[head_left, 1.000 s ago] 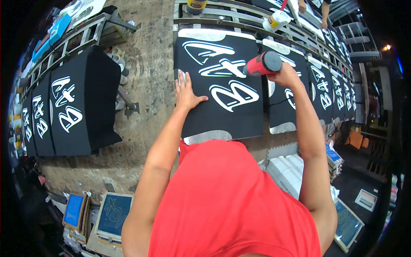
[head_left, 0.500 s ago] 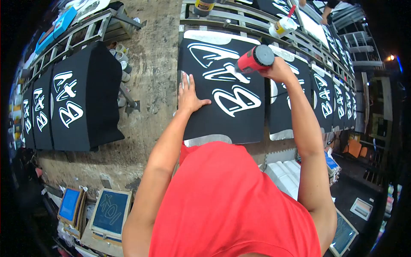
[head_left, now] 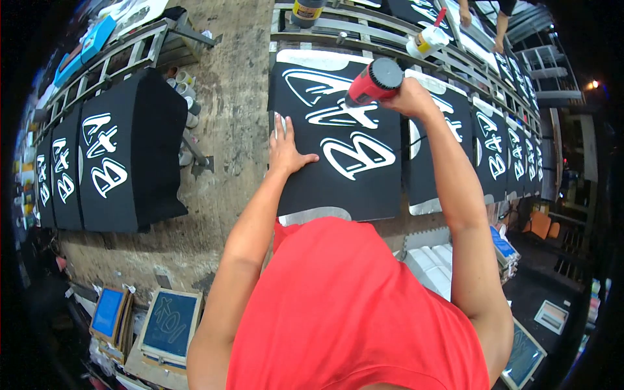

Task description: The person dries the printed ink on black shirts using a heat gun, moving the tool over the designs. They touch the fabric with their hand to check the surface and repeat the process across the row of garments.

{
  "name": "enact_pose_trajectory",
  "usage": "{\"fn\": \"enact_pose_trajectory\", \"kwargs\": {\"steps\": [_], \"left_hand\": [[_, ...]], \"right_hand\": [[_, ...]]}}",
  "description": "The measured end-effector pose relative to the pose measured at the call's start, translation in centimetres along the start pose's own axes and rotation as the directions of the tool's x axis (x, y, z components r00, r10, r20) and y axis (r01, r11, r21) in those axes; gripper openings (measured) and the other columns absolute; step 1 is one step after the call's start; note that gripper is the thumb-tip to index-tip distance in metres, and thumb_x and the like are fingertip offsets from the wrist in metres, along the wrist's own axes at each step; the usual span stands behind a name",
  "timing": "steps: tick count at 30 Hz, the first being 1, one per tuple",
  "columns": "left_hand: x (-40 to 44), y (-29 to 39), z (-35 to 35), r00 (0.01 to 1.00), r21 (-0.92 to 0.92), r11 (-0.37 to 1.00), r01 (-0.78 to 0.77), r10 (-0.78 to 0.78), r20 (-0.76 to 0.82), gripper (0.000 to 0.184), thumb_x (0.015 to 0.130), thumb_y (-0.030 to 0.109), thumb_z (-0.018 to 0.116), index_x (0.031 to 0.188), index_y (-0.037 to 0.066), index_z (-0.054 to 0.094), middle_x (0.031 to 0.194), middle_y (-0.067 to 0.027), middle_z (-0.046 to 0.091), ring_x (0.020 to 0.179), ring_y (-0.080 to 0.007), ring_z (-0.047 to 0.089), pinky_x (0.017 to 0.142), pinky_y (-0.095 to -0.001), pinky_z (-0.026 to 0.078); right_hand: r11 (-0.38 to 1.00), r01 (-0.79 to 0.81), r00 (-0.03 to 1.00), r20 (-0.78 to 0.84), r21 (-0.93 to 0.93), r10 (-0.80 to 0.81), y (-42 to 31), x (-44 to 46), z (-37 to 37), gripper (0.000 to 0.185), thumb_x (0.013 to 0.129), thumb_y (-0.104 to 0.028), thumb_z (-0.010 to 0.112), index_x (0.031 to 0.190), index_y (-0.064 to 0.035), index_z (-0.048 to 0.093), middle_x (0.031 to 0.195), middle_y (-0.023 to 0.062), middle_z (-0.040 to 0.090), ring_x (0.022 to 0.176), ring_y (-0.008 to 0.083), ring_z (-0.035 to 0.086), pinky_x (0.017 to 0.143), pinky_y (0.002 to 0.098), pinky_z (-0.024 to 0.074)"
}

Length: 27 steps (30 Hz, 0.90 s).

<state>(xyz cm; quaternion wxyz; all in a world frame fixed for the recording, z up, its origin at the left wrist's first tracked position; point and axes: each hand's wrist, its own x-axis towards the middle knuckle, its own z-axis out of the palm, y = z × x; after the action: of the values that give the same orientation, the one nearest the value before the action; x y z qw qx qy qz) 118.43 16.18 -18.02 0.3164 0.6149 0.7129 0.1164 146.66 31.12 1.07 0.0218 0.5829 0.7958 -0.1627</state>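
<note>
A black fabric panel with white printed lettering lies flat on a board in front of me. Silvery patches show at its upper and lower edges. My left hand rests spread on the panel's left edge, fingers stretched out. In my right hand is a red and black heat gun, held above the upper half of the print with its nozzle pointing down and left. The grip itself is mostly hidden by the heat gun's body and my fingers.
More printed black panels line up on the right, others on the left. A white tub and a dark-bottomed jar stand on the metal rail. Framed screens lean lower left. Another person's hand shows upper right.
The heat gun and my right hand have shifted slightly left and up over the print. My left hand stays in place. The other person's arms reach further into view.
</note>
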Motion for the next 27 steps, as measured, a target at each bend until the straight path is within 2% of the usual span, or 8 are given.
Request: {"fn": "enact_pose_trajectory", "kwargs": {"steps": [4,8,12,16,18,21,25,27], "left_hand": [[0.1,0.1,-0.1,1.000,-0.002,1.000,0.012,-0.012,0.017,0.149,0.060,0.057,0.096,0.169,0.011,0.007,0.176,-0.0186,-0.003,0.156,-0.0471,0.022,0.125,-0.0528,0.031],[0.1,0.1,-0.2,1.000,-0.007,1.000,0.016,-0.016,0.023,0.149,0.060,0.056,0.097,0.169,0.011,0.006,0.176,-0.0184,-0.004,0.156,-0.0469,0.022,0.125,-0.0525,0.031],[0.1,-0.1,0.2,1.000,-0.004,1.000,-0.002,0.002,-0.005,0.149,0.060,0.055,0.097,0.169,0.011,0.006,0.176,-0.0182,-0.004,0.155,-0.0472,0.023,0.124,-0.0527,0.033],[0.0,0.0,-0.1,1.000,-0.002,1.000,-0.009,0.009,-0.010,0.148,0.059,0.056,0.097,0.169,0.008,0.010,0.176,-0.0188,-0.002,0.151,-0.0496,0.029,0.123,-0.0527,0.034],[0.0,0.1,-0.2,1.000,-0.001,1.000,-0.006,0.006,-0.007,0.147,0.059,0.056,0.097,0.169,0.008,0.010,0.176,-0.0188,-0.002,0.151,-0.0495,0.029,0.123,-0.0529,0.035],[0.0,0.1,-0.2,1.000,0.015,1.000,0.004,-0.004,0.000,0.147,0.060,0.056,0.097,0.169,0.009,0.010,0.176,-0.0183,-0.002,0.152,-0.0493,0.029,0.123,-0.0528,0.035],[0.0,0.0,0.0,1.000,0.020,1.000,-0.003,0.004,-0.013,0.147,0.060,0.056,0.096,0.169,0.010,0.009,0.176,-0.0175,-0.002,0.152,-0.0486,0.029,0.123,-0.0531,0.035],[0.0,-0.1,0.0,1.000,0.023,1.000,0.002,-0.002,-0.010,0.147,0.060,0.056,0.096,0.169,0.010,0.009,0.176,-0.0173,-0.002,0.152,-0.0483,0.028,0.123,-0.0533,0.035]], "right_hand": [[0.995,-0.056,0.998,-0.025,-0.084,0.054,1.7,-1.1,-0.2,0.044,0.072,-0.035,0.085,0.107,-0.0103,0.078,0.098,0.0202,0.077,0.094,0.0398,0.073,0.085,0.0448,0.0589],[0.995,-0.096,0.995,0.018,0.031,0.096,4.3,-1.8,-0.4,0.047,0.071,-0.034,0.085,0.110,-0.0093,0.077,0.103,0.0200,0.077,0.097,0.0402,0.073,0.087,0.0453,0.0587],[0.992,-0.113,0.993,-0.033,-0.047,0.112,6.4,-2.1,-0.1,0.047,0.071,-0.037,0.084,0.108,-0.0081,0.078,0.101,0.0218,0.077,0.097,0.0413,0.073,0.087,0.0458,0.0587],[0.986,-0.163,0.986,-0.040,0.027,0.164,9.0,-1.7,-0.2,0.047,0.072,-0.037,0.083,0.107,-0.0064,0.078,0.098,0.0230,0.076,0.094,0.0406,0.074,0.084,0.0457,0.0592],[0.963,-0.260,0.965,-0.046,-0.067,0.257,8.2,-1.5,-0.7,0.049,0.071,-0.036,0.084,0.107,-0.0045,0.077,0.098,0.0228,0.077,0.092,0.0390,0.075,0.083,0.0454,0.0596],[0.972,-0.228,0.974,0.022,0.063,0.227,8.9,-0.9,-0.6,0.050,0.071,-0.037,0.085,0.108,-0.0034,0.077,0.097,0.0222,0.077,0.091,0.0371,0.076,0.083,0.0445,0.0598],[0.997,-0.074,0.994,-0.082,0.030,0.077,7.1,-0.4,0.0,0.052,0.071,-0.037,0.085,0.110,-0.0037,0.077,0.097,0.0221,0.077,0.091,0.0363,0.075,0.084,0.0438,0.0596],[0.993,-0.067,0.996,-0.048,0.094,0.072,6.8,0.1,0.2,0.052,0.071,-0.037,0.085,0.111,-0.0047,0.077,0.097,0.0220,0.077,0.092,0.0364,0.075,0.084,0.0435,0.0594]]}}
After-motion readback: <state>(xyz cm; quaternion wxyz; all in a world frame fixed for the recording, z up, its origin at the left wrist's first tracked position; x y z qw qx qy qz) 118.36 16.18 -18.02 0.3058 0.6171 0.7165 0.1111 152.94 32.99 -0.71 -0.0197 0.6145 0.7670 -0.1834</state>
